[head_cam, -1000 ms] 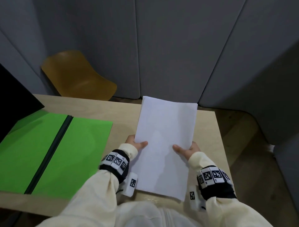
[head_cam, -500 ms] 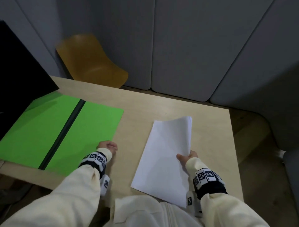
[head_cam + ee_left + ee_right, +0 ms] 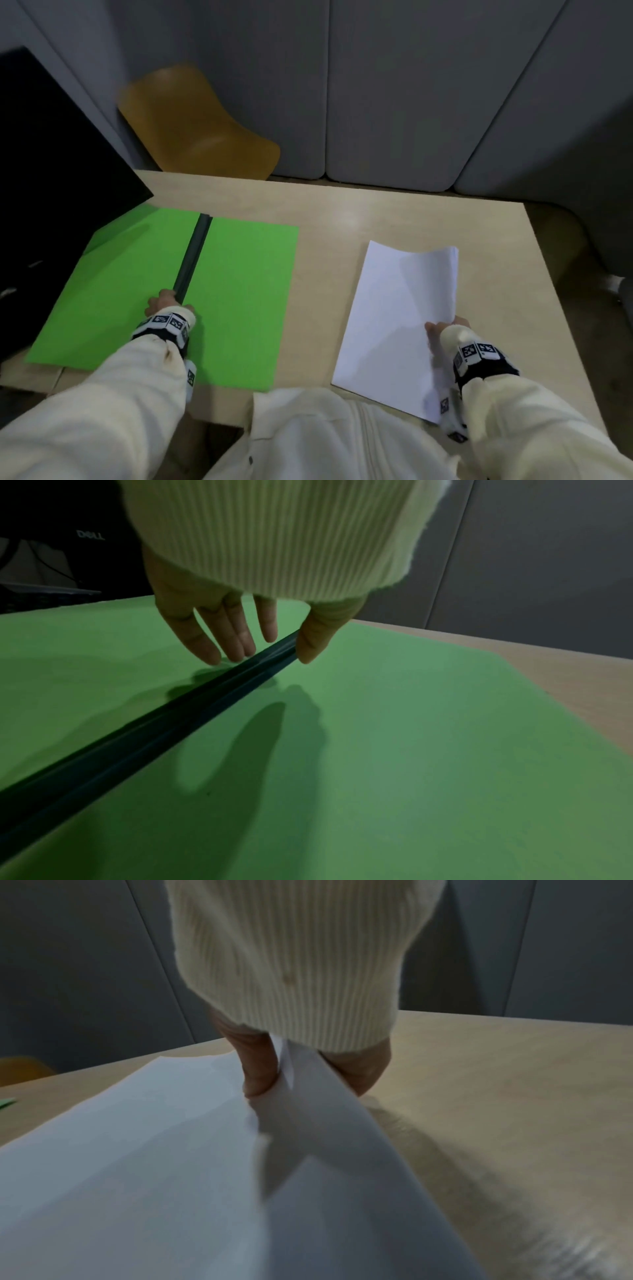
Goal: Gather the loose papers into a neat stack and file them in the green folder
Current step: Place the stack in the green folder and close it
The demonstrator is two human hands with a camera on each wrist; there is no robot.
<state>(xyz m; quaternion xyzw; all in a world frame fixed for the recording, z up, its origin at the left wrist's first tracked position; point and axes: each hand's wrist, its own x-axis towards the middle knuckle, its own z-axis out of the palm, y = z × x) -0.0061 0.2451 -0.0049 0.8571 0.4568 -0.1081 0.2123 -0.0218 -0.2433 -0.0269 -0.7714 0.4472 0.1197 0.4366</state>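
desk [image 3: 342, 219]: one green folder [image 3: 239, 291], one paper stack [image 3: 394, 325].

One legible marking only: the brand "DELL" in pale letters on the lower bezel of a black monitor [image 3: 61, 534], seen in the left wrist view, blurred but readable; black-and-white coded square tags on both wristbands [image 3: 164, 322] carry patterns, no readable characters; green folder [image 3: 239, 291] and papers [image 3: 394, 325] bear no visible text.
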